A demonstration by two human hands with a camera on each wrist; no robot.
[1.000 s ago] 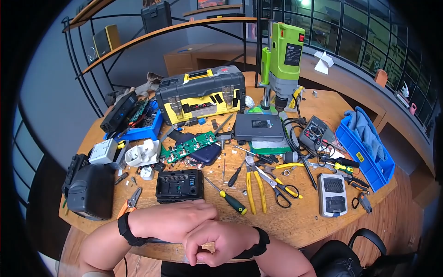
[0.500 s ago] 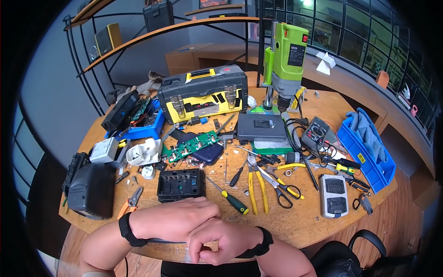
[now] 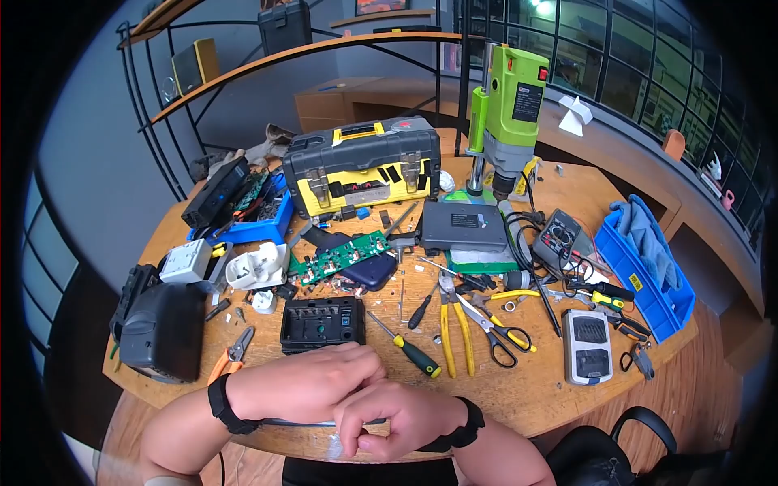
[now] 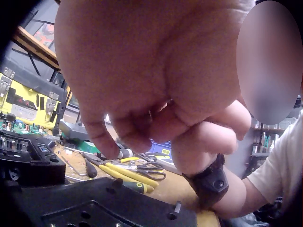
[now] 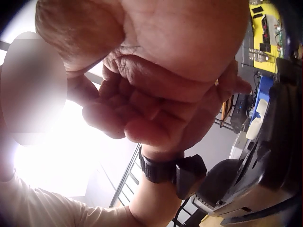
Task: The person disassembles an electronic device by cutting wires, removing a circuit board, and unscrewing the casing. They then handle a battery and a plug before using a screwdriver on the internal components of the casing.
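Observation:
In the head view my left hand (image 3: 304, 389) lies across the table's front edge, back upward, over a dark flat part that it mostly hides. My right hand (image 3: 401, 417) crosses against its finger end with loosely bent fingers and nothing visible in them. The left wrist view shows the left palm (image 4: 151, 71) above a black panel (image 4: 94, 203) with holes; contact with it cannot be told. Curled fingers of the right hand (image 5: 147, 109) appear in the right wrist view. Just beyond the hands sits a black open-topped housing (image 3: 322, 326); a green-handled screwdriver (image 3: 417, 355) lies right of it.
Orange-handled cutters (image 3: 235, 355), yellow-handled pliers (image 3: 455, 336) and scissors (image 3: 498, 336) lie around the hands. Farther back are a green circuit board (image 3: 344, 257), a toolbox (image 3: 361, 174) and a green drill press (image 3: 515, 101). A blue bin (image 3: 648, 275) stands right.
The head view has shifted slightly, so the bench things appear a little farther right. Both hands keep nearly the same crossed pose.

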